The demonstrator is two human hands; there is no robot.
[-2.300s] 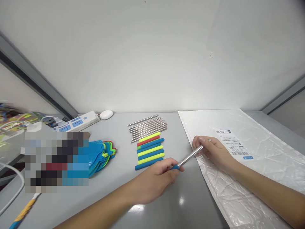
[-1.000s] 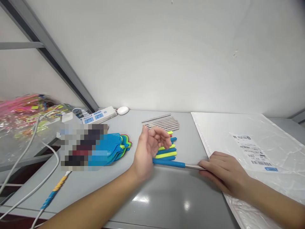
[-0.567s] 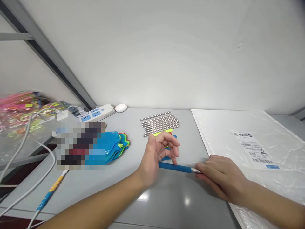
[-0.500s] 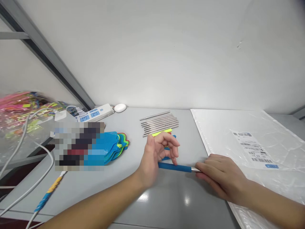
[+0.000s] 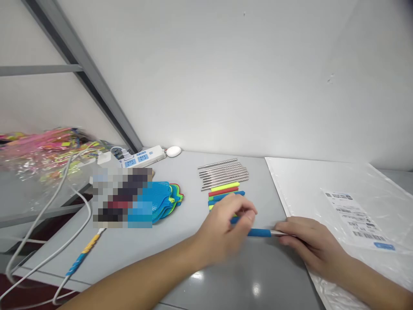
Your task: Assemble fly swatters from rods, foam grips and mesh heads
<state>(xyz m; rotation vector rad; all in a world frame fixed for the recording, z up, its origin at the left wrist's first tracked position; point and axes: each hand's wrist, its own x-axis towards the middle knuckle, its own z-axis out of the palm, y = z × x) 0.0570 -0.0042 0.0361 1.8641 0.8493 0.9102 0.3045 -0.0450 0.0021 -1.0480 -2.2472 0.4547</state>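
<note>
Grey worktop [image 5: 271,284] shoved up against a plain white wall [image 5: 226,86]. Main thing is a steel rod [image 5: 276,233] with a blue sleeve [image 5: 260,233] on it, sitting between the two hands over the front part of the worktop. The right hand [image 5: 314,245] is closed round the bare steel end, thumb and fingers pinched on it. The left hand [image 5: 224,226] is half curled at the sleeve end and a bit blurry; it hides that end, so can't tell if it's actually gripping. Just behind it there's a row of coloured sleeves [image 5: 225,187], yellow, red, green and blue, then a bunch of bare rods [image 5: 224,174] laid side by side. Over to the left: stacked blue mesh heads [image 5: 161,196], part pixelated, and a power strip [image 5: 146,156] near the wall. On the right, a white mailer [image 5: 300,185] with a label [image 5: 348,211].
</note>
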